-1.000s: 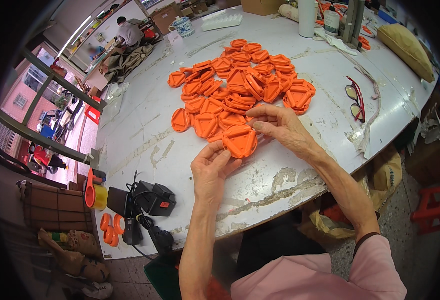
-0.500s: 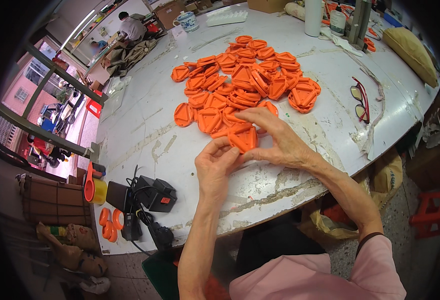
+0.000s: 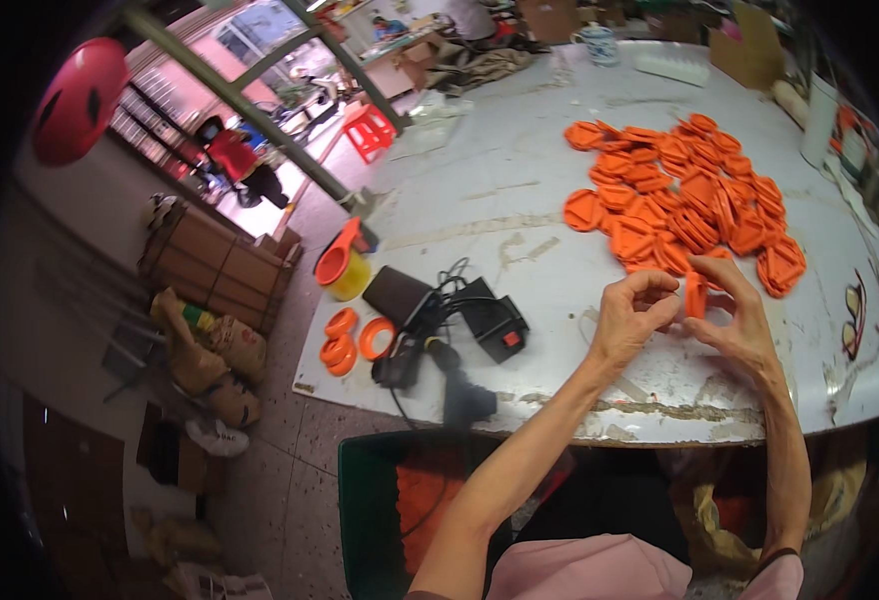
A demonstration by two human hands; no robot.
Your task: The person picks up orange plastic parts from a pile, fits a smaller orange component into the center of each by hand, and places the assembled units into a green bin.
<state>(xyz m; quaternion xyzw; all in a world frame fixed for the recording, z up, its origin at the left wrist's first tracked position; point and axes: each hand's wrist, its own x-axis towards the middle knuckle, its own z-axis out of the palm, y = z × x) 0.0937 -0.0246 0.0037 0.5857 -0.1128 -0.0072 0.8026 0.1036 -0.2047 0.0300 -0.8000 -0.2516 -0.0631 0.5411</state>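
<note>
Above the table's near side, my right hand [image 3: 745, 325] pinches an orange plastic disc [image 3: 696, 295] on edge between thumb and fingers. Close to its left, my left hand [image 3: 625, 325] has its fingers curled in with thumb and forefinger together. Whether anything small sits in that pinch is hidden. Just beyond both hands spreads a loose pile of orange plastic discs [image 3: 698, 190], several showing a raised triangle on their faces.
Left of my hands lie a black power adapter [image 3: 493, 322] with cables, orange rings [image 3: 377, 338] and a yellow-and-orange cup [image 3: 345, 270]. Glasses [image 3: 853, 315] rest at the right. A green bin [image 3: 365, 500] stands below the table edge. A person in red [image 3: 232, 155] is outside.
My view has swung left, so the table sits farther right. The disc has turned from facing me to edge-on in my right hand, and my left hand has come away from it.
</note>
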